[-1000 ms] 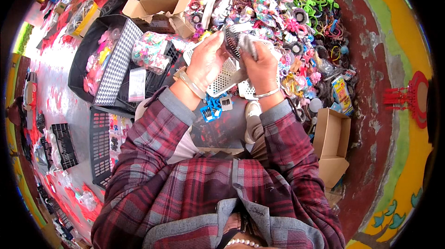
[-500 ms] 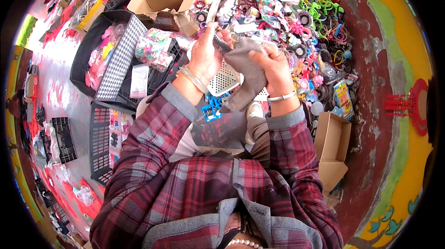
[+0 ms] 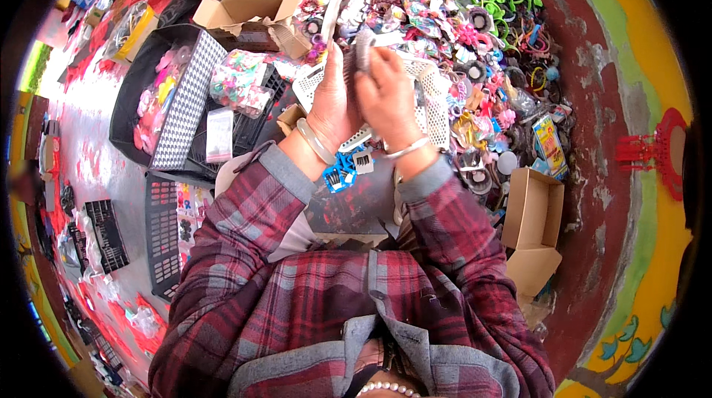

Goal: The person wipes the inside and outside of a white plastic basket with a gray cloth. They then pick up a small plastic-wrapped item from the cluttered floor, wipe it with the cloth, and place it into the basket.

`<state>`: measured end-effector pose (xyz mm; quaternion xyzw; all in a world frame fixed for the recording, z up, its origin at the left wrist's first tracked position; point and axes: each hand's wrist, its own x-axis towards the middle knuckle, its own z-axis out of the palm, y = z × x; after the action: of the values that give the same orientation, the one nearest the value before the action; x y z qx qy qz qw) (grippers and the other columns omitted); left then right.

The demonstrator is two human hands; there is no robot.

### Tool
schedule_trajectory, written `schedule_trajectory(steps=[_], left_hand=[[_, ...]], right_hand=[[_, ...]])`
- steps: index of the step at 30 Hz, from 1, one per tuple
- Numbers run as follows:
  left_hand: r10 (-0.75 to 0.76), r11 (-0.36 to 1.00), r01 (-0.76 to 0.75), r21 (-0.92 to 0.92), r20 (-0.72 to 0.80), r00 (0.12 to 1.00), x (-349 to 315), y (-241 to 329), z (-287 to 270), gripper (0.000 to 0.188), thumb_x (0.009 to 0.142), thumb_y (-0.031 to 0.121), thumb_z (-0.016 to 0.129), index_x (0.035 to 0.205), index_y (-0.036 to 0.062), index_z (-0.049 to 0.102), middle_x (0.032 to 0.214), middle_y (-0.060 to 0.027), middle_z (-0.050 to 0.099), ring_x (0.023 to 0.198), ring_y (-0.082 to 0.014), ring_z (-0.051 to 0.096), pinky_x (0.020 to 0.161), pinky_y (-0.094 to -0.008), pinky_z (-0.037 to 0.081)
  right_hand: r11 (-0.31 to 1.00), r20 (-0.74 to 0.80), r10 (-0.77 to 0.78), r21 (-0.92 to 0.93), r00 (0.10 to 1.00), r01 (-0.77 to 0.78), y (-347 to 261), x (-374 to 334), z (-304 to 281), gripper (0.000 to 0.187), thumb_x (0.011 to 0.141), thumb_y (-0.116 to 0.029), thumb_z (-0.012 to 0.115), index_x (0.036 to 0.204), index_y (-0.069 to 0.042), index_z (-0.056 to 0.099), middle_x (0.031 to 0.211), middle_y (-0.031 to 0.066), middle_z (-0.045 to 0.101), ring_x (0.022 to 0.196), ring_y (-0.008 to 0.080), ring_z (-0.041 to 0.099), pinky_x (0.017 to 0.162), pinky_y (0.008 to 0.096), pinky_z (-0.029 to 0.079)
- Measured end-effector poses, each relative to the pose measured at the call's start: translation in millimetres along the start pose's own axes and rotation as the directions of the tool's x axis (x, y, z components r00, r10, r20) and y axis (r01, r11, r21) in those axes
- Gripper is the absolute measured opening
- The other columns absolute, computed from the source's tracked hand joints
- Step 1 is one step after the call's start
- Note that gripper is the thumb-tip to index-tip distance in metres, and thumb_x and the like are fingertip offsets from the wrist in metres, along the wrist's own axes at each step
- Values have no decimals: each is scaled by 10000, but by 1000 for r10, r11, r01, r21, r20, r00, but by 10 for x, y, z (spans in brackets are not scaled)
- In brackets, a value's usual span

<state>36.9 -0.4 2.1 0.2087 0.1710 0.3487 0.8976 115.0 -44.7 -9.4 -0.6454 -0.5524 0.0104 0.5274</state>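
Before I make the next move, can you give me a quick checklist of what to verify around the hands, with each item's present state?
1. Grey cloth gripped by the right hand: ok, it is bunched at the fingers.
2. Full view of what the left hand holds: not ok, the right hand covers much of it.
3. Firmness of the left hand's grip: cannot tell.
4. Blue cards apart from both hands: ok.
5. Open cardboard box apart from both hands: ok, it lies off to the right.
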Motion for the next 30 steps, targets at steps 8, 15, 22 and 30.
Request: schedule_trajectory(steps=[8, 15, 22, 30], left_hand=[[184, 974, -168, 152, -99, 978, 99, 185, -236, 658, 845, 611, 390, 1107, 18, 503, 968, -120, 577, 872, -204, 553, 819, -349, 457], [139, 990, -136, 34, -92, 986, 258, 244, -330, 444, 919, 384, 402, 1127, -4, 460, 1044, -172, 556, 969, -270, 550, 858, -388, 452], [-279, 902, 342, 263, -250, 927, 737, -198, -855, 183, 829, 217, 527, 844, 35, 514, 723, -104, 547, 666, -238, 573, 611, -405, 501], [-405, 755, 572, 321, -458, 791, 1611, -1478, -1165, 136, 715, 202, 624, 731, 134, 507, 607, 4, 458, 516, -116, 454, 463, -267, 390]], right_hand=[[975, 192, -220, 73, 956, 209, -133, -105, 141, 275, 765, -12, 560, 1039, -13, 589, 1045, 162, 574, 951, 331, 540, 837, 360, 437], [749, 445, 245, 478, 862, -459, -82, -160, -77, 251, 776, -35, 533, 1013, -17, 614, 879, 130, 624, 792, 205, 606, 709, 293, 475], [846, 358, -69, 516, 931, -136, -559, -588, -745, 260, 709, -22, 476, 934, 5, 603, 790, 174, 587, 735, 331, 582, 679, 374, 479], [660, 574, 344, 415, 743, -626, -137, -943, -1200, 238, 777, -4, 463, 983, 29, 576, 908, 132, 597, 844, 220, 582, 763, 308, 452]])
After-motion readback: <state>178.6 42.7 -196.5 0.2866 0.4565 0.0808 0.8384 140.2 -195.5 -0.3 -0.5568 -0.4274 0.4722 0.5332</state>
